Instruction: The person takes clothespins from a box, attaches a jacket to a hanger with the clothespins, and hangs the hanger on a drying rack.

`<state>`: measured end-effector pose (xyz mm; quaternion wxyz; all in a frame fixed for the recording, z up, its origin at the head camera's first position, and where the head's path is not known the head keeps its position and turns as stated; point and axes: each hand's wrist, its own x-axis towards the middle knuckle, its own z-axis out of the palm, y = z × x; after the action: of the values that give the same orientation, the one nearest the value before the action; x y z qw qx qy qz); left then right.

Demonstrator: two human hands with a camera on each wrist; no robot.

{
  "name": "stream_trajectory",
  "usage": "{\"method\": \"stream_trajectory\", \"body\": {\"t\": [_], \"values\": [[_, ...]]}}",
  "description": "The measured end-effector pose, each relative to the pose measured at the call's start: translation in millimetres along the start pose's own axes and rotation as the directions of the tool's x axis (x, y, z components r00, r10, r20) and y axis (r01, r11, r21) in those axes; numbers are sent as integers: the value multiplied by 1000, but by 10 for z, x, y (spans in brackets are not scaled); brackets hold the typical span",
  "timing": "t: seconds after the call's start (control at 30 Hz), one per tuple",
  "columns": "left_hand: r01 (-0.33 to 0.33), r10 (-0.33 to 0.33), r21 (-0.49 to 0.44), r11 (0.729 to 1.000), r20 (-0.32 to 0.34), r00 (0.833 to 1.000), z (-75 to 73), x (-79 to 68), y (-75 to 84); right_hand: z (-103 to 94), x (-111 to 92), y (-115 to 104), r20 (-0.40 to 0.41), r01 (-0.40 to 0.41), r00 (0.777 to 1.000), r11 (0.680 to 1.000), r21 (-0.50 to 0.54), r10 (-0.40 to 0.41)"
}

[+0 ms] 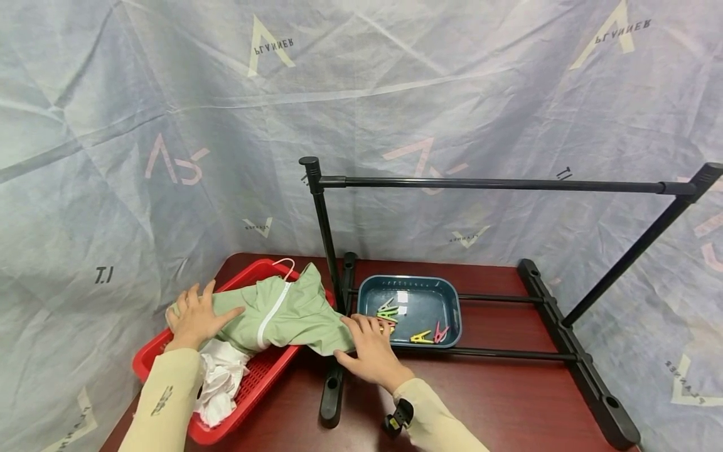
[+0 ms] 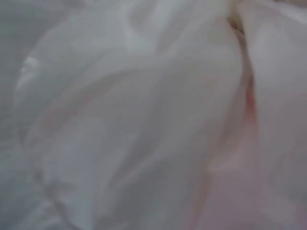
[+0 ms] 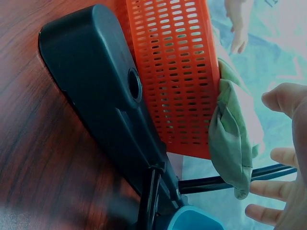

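Note:
A light green garment [image 1: 307, 314] with a white strip across it lies over a red plastic basket [image 1: 271, 383]. From its far side a pale hanger hook [image 1: 288, 262] sticks up. My left hand [image 1: 194, 317] rests on the garment's left end, fingers spread. At the right end, my right hand [image 1: 369, 348] has its extended fingertips at the cloth's edge; in the right wrist view its fingers [image 3: 271, 189] are apart beside the drooping green fabric [image 3: 232, 139]. White cloth [image 1: 220, 376] lies in the basket below my left hand and fills the left wrist view, blurred.
A black garment rack [image 1: 503, 184] stands on the dark red table [image 1: 452, 402], one foot [image 1: 332, 395] beside the basket. Between its ends sits a blue tray [image 1: 418, 285] with several clothespins [image 1: 420, 337]. Printed grey sheeting [image 1: 361, 125] hangs behind.

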<state>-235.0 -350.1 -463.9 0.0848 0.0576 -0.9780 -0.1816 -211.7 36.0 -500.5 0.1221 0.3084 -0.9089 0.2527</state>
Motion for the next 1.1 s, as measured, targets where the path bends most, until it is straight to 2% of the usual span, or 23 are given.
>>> {"method": "stream_trajectory", "body": {"t": [0.33,0.63,0.93,1.1], "values": [[3,-4,25,1000,36,999,8,75,-106,58,37,3,13,-7,1000,1000,-17,8],[19,-21,32,999,66,998,55,51,-189,78,48,-24,35,-19,999,1000,-9,20],[36,-35,-6,999,84,996,93,73,-283,124,65,-16,38,-29,999,1000,-11,30],[59,-56,-19,998,122,991,101,69,-316,153,69,-7,37,-32,999,999,-7,33]]}}
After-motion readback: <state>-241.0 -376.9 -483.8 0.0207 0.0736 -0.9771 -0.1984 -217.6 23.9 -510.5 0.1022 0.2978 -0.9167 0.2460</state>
